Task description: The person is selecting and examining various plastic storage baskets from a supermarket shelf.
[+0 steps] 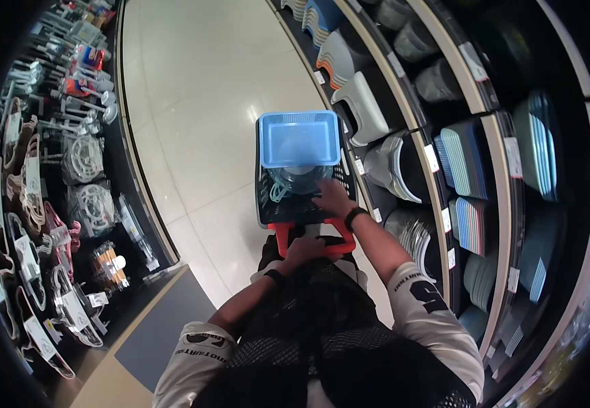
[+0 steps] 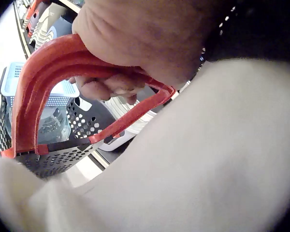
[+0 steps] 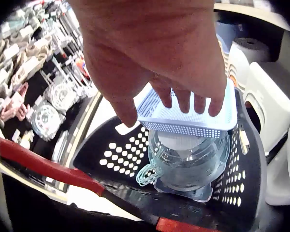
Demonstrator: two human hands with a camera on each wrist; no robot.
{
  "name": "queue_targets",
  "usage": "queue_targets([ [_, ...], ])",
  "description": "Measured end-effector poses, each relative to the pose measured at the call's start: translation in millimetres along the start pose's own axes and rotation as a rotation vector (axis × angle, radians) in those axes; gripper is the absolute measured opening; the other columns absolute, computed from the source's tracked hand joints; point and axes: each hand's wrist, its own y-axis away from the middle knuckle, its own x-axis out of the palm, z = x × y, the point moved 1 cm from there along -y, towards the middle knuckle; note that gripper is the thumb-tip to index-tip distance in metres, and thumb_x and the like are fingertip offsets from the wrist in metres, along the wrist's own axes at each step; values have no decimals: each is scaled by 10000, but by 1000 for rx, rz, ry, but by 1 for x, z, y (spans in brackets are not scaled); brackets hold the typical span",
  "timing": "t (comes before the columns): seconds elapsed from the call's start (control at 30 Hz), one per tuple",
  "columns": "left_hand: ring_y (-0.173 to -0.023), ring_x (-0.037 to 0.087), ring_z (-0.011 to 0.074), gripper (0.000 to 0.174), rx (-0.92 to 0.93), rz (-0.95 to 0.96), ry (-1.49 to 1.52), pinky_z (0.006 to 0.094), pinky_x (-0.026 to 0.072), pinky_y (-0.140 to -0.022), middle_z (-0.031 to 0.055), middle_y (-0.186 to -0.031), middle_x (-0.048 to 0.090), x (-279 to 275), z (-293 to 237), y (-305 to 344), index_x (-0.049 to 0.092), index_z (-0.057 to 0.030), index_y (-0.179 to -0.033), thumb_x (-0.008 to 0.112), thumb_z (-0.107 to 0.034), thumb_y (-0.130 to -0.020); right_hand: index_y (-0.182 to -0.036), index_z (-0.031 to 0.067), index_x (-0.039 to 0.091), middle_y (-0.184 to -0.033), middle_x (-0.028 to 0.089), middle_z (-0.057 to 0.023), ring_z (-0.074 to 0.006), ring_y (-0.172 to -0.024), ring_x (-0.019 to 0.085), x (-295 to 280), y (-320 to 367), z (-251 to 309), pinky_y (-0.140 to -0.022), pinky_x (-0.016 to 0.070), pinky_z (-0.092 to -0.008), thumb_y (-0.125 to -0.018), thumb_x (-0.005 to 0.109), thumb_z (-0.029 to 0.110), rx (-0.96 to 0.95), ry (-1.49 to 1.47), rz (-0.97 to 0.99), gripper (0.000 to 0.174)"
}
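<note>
My left hand (image 1: pixel 305 248) grips the red handle (image 1: pixel 280 236) of a black perforated shopping basket (image 1: pixel 263 204); in the left wrist view its fingers (image 2: pixel 111 88) curl round that handle (image 2: pixel 43 72). A light blue mesh basket (image 1: pixel 298 139) lies across the far end of the black one. Beneath it sits a clear round lidded container (image 3: pixel 188 159). My right hand (image 3: pixel 159 108) reaches into the black basket (image 3: pixel 116 154) with fingers spread, its fingertips (image 3: pixel 183 104) at the near rim of the blue basket (image 3: pixel 193 123). Whether they touch it I cannot tell.
Dark shelves on the right carry plastic stools (image 1: pixel 363 109), basins and stacked trays (image 1: pixel 468 163). A rack on the left holds hangers (image 1: pixel 29 204) and round wire items (image 1: pixel 84 160). A pale tiled aisle (image 1: pixel 199 88) runs ahead between them.
</note>
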Motion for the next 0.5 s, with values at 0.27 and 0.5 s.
queue_targets([
  [0.27,-607,693,315,741,-65,6,207,421,540,-545,160,-630,656,-21,5,-12,609,-14,-812,525,-749,-839,-1513,80,317,-1556,329,-153,-341,-1469,252,22,-119,24,-1158,258,-546,-842,665,326,-37,200,65,795],
  [0.5,-556,672,309,651,-19,-85,253,420,519,-507,134,-577,630,-36,11,-18,588,-32,-778,544,-675,-871,-1516,126,324,-1455,450,-146,-333,-1397,367,34,-173,13,-1126,287,-565,-882,612,219,-27,256,145,703],
])
